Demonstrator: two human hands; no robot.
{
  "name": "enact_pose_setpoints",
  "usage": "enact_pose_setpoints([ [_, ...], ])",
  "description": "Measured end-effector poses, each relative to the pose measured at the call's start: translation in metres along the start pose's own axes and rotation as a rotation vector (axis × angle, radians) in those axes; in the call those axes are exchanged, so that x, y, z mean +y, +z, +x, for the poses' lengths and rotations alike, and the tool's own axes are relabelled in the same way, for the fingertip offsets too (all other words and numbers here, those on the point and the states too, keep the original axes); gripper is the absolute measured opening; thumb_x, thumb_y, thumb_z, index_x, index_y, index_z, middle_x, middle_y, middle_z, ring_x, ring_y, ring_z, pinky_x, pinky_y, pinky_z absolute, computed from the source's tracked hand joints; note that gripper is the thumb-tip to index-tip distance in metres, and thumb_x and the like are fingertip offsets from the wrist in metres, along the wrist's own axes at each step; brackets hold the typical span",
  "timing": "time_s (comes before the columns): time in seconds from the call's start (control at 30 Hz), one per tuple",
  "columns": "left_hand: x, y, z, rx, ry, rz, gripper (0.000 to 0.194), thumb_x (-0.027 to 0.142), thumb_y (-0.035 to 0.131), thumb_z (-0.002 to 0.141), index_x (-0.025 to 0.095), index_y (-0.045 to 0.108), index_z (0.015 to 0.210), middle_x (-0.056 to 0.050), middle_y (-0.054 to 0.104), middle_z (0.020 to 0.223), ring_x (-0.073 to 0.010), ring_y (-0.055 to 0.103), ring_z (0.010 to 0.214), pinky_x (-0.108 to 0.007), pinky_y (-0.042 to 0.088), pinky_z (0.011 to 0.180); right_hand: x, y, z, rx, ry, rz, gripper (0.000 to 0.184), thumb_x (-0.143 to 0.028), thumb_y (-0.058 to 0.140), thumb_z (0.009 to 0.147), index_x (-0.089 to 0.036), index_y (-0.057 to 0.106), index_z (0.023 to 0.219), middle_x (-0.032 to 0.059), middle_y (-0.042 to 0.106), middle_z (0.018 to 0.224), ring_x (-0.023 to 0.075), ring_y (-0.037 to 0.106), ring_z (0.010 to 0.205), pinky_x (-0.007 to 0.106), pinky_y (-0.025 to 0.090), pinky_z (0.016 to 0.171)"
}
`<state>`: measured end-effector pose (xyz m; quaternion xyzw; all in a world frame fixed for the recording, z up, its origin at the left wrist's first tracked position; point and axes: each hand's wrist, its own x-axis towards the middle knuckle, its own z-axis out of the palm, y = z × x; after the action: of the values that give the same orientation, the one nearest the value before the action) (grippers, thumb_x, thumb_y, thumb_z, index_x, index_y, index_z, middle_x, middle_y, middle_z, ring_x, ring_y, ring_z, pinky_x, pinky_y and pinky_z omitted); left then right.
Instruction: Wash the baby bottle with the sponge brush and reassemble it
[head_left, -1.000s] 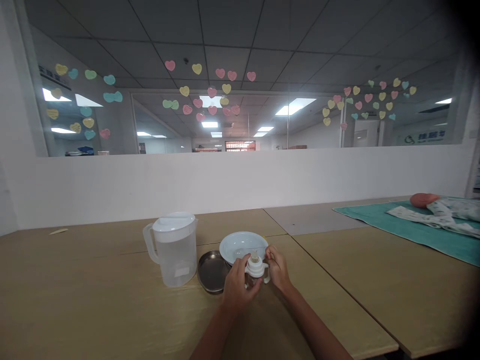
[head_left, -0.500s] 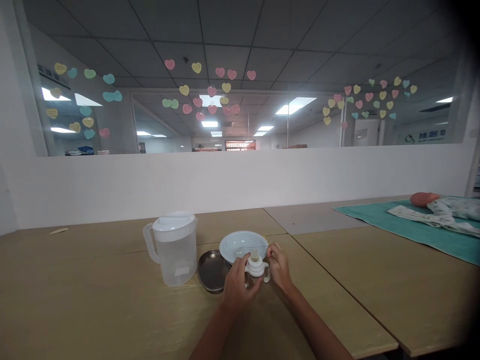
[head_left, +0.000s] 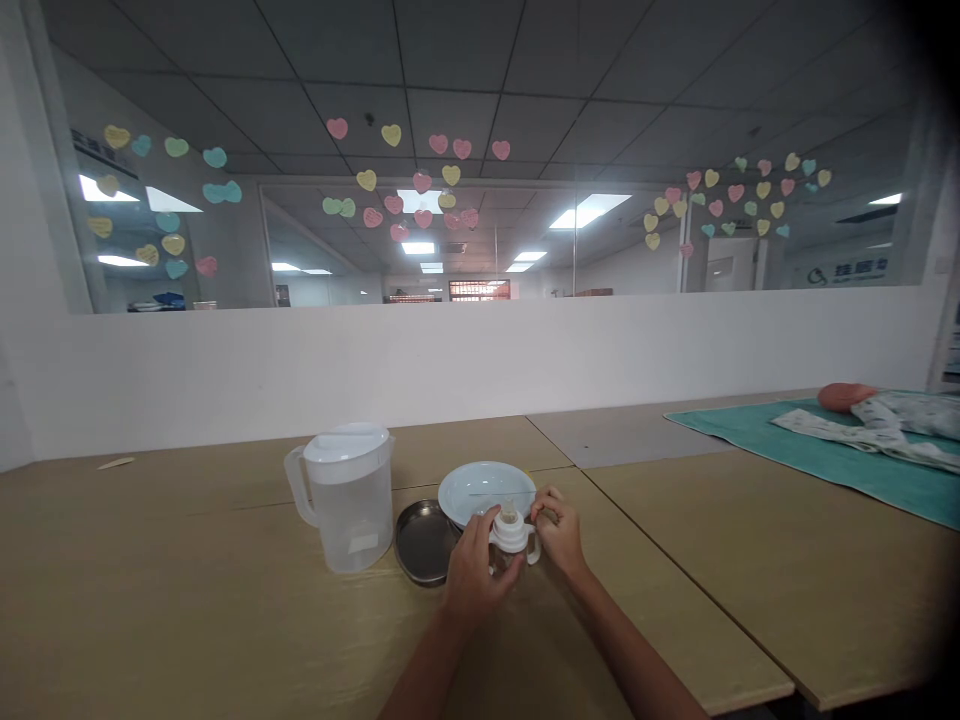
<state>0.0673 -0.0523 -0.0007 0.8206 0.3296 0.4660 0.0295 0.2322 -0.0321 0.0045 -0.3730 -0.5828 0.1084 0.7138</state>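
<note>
Bottle (head_left: pixel 511 537) sits upright just in front of the bowl (head_left: pixel 454 484), grasped by the left hand (head_left: pixel 474 572). The right hand (head_left: pixel 559 532) pinches a thin stick (head_left: pixel 495 493) pointing left.

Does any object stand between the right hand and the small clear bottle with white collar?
Nothing visible does. The right hand is close beside the white loop handle of the bottle; the left hand holds the opposite side. The thin straight rod, seemingly in the right hand, appears above the bottle, not between.
</note>
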Motion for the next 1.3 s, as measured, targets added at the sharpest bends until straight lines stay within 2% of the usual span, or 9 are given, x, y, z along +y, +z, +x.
enact_pose_setpoints([
  [0.23,0.001,0.000,0.001,0.014,0.013,-0.003,0.055,0.032,0.058,0.079,0.019,0.041,0.129,-0.011,0.058,0.110,-0.0238,0.057,0.103,-0.037,0.048,0.087,-0.005,0.000,0.005,-0.070,0.103,0.155,0.015,-0.015,0.047,0.059,-0.020,0.053,0.046,-0.0008,0.047,0.062,0.0151,0.048,0.065,0.027,0.037,0.066],
  [0.4,0.001,0.000,0.001,0.015,0.013,0.005,0.054,0.034,0.057,0.079,0.018,0.041,0.129,-0.011,0.058,0.109,-0.0236,0.057,0.102,-0.037,0.049,0.087,-0.013,0.001,0.007,-0.157,0.191,0.284,0.006,-0.026,0.059,0.065,-0.021,0.060,0.062,0.0000,0.055,0.067,0.0171,0.051,0.070,0.028,0.040,0.069],
  [0.6,0.003,0.000,0.000,0.006,0.004,0.000,0.054,0.035,0.056,0.080,0.018,0.041,0.129,-0.010,0.058,0.108,-0.0235,0.058,0.100,-0.038,0.049,0.085,-0.017,0.000,0.003,-0.286,0.224,0.285,0.022,-0.041,0.063,0.073,-0.021,0.066,0.081,0.0035,0.064,0.083,0.0204,0.056,0.082,0.030,0.042,0.077],
  [0.73,0.004,0.000,0.001,-0.002,-0.004,-0.019,0.055,0.033,0.055,0.080,0.019,0.039,0.130,-0.010,0.058,0.110,-0.0231,0.057,0.100,-0.038,0.049,0.086,-0.019,0.000,0.001,-0.361,0.160,0.212,0.025,-0.044,0.059,0.078,-0.021,0.065,0.087,0.0035,0.063,0.087,0.0204,0.056,0.086,0.030,0.042,0.080],
  [0.93,0.002,0.001,0.001,-0.007,-0.008,-0.091,0.057,0.024,0.057,0.077,0.019,0.037,0.130,-0.011,0.055,0.118,-0.0236,0.052,0.111,-0.041,0.044,0.095,-0.023,0.007,-0.002,-0.419,0.075,0.059,0.028,-0.037,0.072,0.066,-0.020,0.061,0.085,-0.0001,0.057,0.082,0.0176,0.054,0.081,0.027,0.043,0.074],
  [1.07,-0.002,0.005,0.000,0.009,-0.009,-0.119,0.060,0.025,0.059,0.076,0.018,0.036,0.131,-0.012,0.053,0.124,-0.0244,0.051,0.116,-0.042,0.043,0.098,-0.025,0.008,-0.001,-0.413,0.056,0.051,0.023,-0.034,0.073,0.066,-0.019,0.062,0.079,0.0000,0.054,0.083,0.0172,0.053,0.081,0.028,0.042,0.076],
  [1.3,-0.003,0.005,0.002,-0.039,-0.140,-0.230,0.069,0.031,0.064,0.075,0.018,0.032,0.135,-0.012,0.057,0.121,-0.0223,0.057,0.107,-0.037,0.050,0.086,-0.030,0.003,0.003,-0.433,0.191,0.199,0.028,-0.038,0.077,0.062,-0.019,0.067,0.080,0.0014,0.053,0.085,0.0182,0.055,0.083,0.029,0.045,0.075],
])
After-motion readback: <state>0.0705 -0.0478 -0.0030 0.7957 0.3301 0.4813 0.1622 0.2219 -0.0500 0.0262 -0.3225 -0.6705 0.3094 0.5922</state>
